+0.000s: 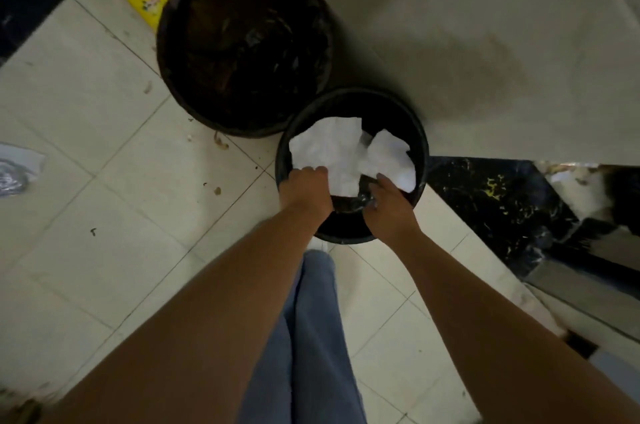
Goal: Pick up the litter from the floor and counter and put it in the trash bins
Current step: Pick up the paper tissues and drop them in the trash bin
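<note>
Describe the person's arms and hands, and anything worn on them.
Both forearms are bare from the bottom of the picture to the wrists, with no sleeves in view. The left hand and right hand wear no gloves, and no watch, bracelet or ring shows. The fingers are partly hidden, so nothing can be said about the nails.

Crumpled white paper (341,155); bin (420,146) probably plastic.

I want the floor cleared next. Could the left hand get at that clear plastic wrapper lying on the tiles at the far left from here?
Probably not without stepping over. The left hand is at the small bin, on the white paper. The wrapper lies far off at the frame's edge. Only open floor lies between.
</note>
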`<state>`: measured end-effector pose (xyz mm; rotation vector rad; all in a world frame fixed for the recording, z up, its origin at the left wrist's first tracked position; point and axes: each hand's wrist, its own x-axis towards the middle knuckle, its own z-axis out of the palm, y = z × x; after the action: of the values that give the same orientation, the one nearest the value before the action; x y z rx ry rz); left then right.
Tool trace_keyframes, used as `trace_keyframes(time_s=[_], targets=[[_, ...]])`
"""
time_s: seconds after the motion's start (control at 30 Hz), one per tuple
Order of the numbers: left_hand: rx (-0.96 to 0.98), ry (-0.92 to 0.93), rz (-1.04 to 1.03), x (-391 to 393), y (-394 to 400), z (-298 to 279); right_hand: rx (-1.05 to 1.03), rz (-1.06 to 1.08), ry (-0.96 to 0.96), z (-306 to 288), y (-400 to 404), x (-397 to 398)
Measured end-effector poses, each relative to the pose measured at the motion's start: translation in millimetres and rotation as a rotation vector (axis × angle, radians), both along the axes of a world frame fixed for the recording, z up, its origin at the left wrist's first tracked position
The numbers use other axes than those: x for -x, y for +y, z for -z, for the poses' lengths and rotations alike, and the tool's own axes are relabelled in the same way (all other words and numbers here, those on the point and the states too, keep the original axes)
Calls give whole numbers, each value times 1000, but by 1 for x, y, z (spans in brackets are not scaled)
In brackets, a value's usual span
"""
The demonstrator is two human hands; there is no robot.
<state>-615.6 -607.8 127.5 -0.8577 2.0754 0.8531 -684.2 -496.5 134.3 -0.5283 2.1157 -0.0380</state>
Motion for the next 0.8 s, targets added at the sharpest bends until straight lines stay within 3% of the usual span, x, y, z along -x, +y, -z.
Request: trace_keyframes(time_s=[0.13, 0.3, 0.6, 0.8], targets=[[177, 49, 325, -18, -23, 16, -45, -57, 10, 21, -2, 0], [321, 41, 450, -50, -57, -16, -109, -285, 181, -5, -25, -9], [469, -73, 102, -148, -154, -117, 176, -445, 289, -99, -161, -64], [504, -189, -172, -262, -245, -130, 234, -653, 338, -118, -289, -141]])
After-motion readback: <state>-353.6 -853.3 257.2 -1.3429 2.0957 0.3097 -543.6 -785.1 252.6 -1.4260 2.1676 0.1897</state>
